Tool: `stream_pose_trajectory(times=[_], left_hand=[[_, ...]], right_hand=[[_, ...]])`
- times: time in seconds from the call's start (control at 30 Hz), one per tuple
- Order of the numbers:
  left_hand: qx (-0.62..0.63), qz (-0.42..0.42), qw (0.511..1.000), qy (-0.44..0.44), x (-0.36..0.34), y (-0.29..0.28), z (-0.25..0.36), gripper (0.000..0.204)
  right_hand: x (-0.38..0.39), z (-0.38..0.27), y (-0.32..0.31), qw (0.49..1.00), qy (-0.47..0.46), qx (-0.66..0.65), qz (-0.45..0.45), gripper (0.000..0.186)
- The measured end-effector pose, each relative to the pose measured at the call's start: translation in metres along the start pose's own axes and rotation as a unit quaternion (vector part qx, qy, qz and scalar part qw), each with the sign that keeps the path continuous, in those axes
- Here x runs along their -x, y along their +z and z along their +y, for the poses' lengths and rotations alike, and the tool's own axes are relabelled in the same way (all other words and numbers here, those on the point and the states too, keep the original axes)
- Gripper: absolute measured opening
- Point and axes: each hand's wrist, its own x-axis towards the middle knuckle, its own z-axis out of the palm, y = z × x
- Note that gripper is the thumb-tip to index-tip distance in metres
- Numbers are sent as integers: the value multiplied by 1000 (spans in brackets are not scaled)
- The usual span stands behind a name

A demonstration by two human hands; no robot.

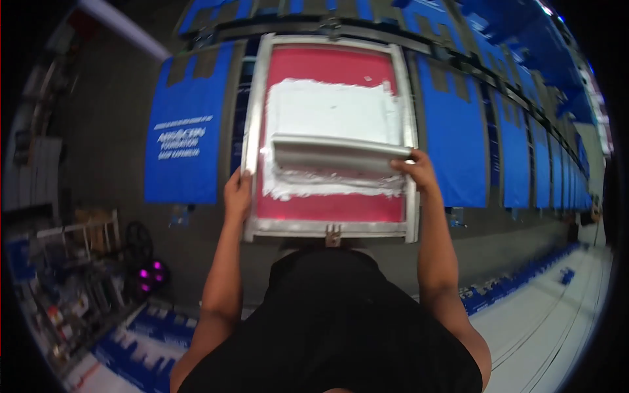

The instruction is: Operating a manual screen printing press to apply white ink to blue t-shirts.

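A screen printing frame (254, 131) with pale metal bars lies in front of me, its mesh pink along the edges. White ink (327, 108) covers the middle of the mesh in a rough-edged patch. Across that patch lies a long grey metal squeegee (334, 154), its lower edge down in the ink. The fingers of my right hand (420, 171) are closed on the squeegee's right end, next to the frame's right bar. My left hand (237, 195) grips the left bar of the frame near its lower part. Whatever lies under the screen is hidden.
A blue printed bag (183, 131) lies flat left of the frame; another blue bag (455, 131) lies to the right, with a row of more beyond. A metal clamp (333, 234) sits at the frame's near edge. Equipment with pink lights (151, 275) stands at lower left.
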Motion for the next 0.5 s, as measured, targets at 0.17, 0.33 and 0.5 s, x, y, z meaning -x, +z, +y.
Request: stream_pose_trajectory(times=[0.17, 0.33, 0.5], left_hand=[[-49, -5, 998, 34, -24, 37, 4, 37], [-18, -26, 999, -40, -26, 50, 8, 44], [-8, -1, 1000, -28, -56, 49, 0, 50]], right_hand=[[6, -3, -32, 999, -28, -4, 37, 39], [-11, 20, -40, 998, -36, 34, 28, 39], [-38, 6, -20, 999, -29, -17, 12, 42]])
